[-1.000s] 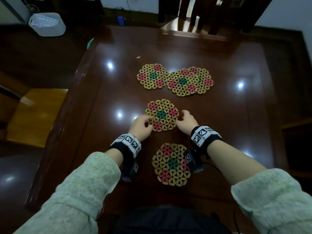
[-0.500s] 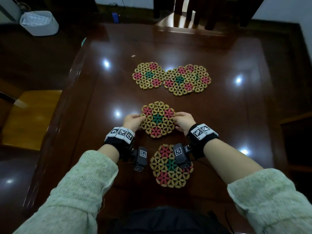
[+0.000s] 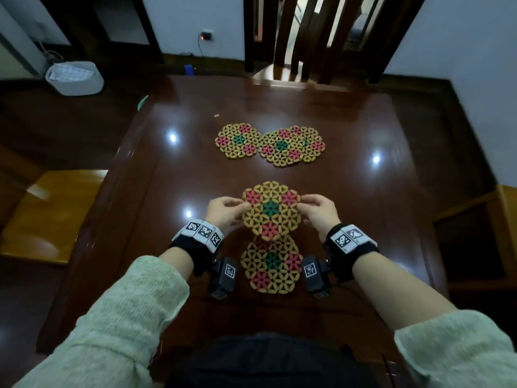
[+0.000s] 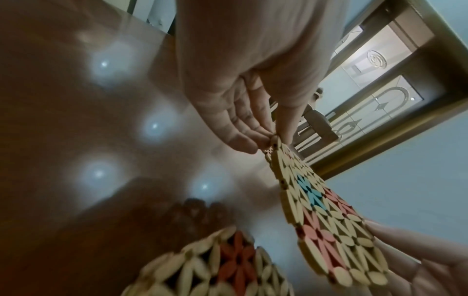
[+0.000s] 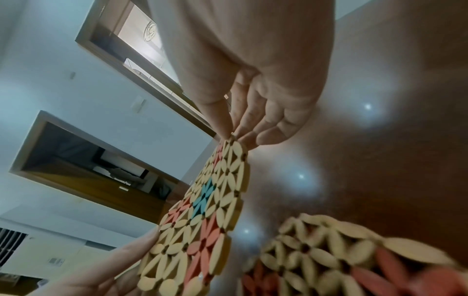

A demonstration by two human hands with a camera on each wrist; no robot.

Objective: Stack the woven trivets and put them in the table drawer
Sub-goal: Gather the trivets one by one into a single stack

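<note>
Both hands hold one woven trivet (image 3: 270, 211) raised above the dark table (image 3: 349, 191), tilted. My left hand (image 3: 237, 209) pinches its left edge and my right hand (image 3: 304, 205) pinches its right edge. In the left wrist view the left fingers (image 4: 243, 140) grip the rim of the held trivet (image 4: 326, 224). In the right wrist view the right fingers (image 5: 263, 136) do the same on the held trivet (image 5: 210, 202). Another trivet (image 3: 272, 266) lies flat just below and nearer to me, its far edge covered by the held one. No drawer is in view.
Farther back lie a single trivet (image 3: 238, 140) and two overlapping ones (image 3: 292, 148). A wooden chair (image 3: 307, 37) stands at the far edge, a yellow stool (image 3: 53, 211) to the left, a white basket (image 3: 74, 78) on the floor.
Both hands have pinched the middle trivet by its sides, lifted it off the table and brought it toward me, over the far edge of the nearest trivet.
</note>
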